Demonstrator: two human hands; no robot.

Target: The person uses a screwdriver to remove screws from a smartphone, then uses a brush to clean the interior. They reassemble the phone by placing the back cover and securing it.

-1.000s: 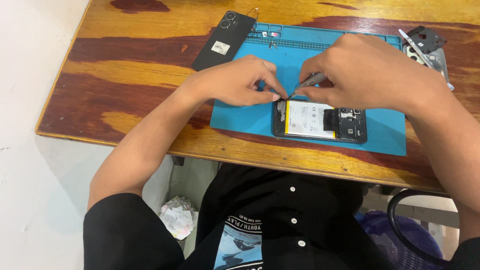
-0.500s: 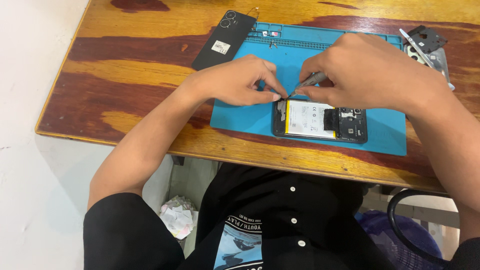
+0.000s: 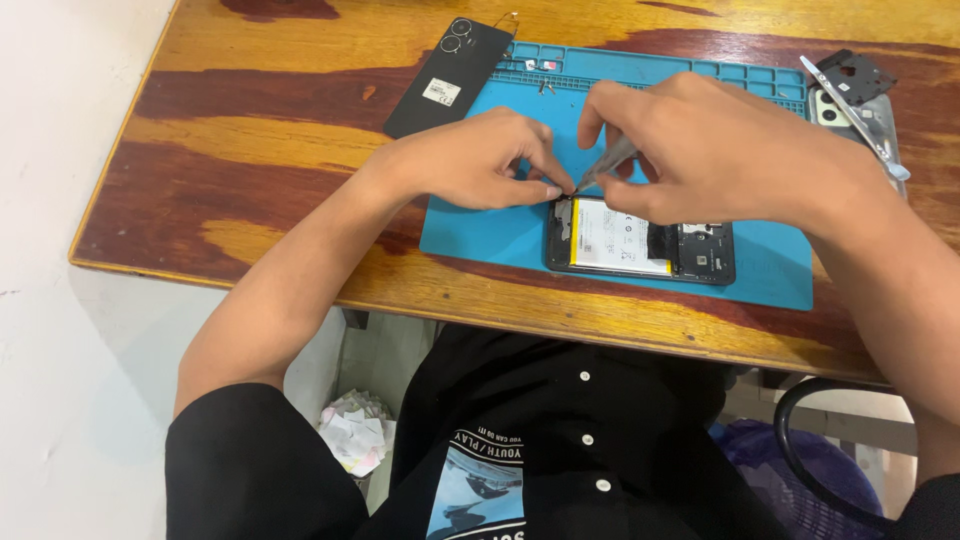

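An opened phone (image 3: 640, 240) with its back off lies on a blue work mat (image 3: 480, 225), white battery showing. My left hand (image 3: 480, 160) pinches its fingers together at the phone's top left corner, touching a small part there. My right hand (image 3: 700, 150) hovers over the phone's upper edge and grips slim metal tweezers (image 3: 608, 163), whose tips meet my left fingertips at that corner.
The black back cover (image 3: 448, 75) lies at the mat's upper left on the wooden table (image 3: 250, 130). A metal tool and phone parts (image 3: 855, 90) rest at the far right. Small screws sit in the mat's tray slots (image 3: 545, 68). Crumpled paper (image 3: 355, 430) lies below the table.
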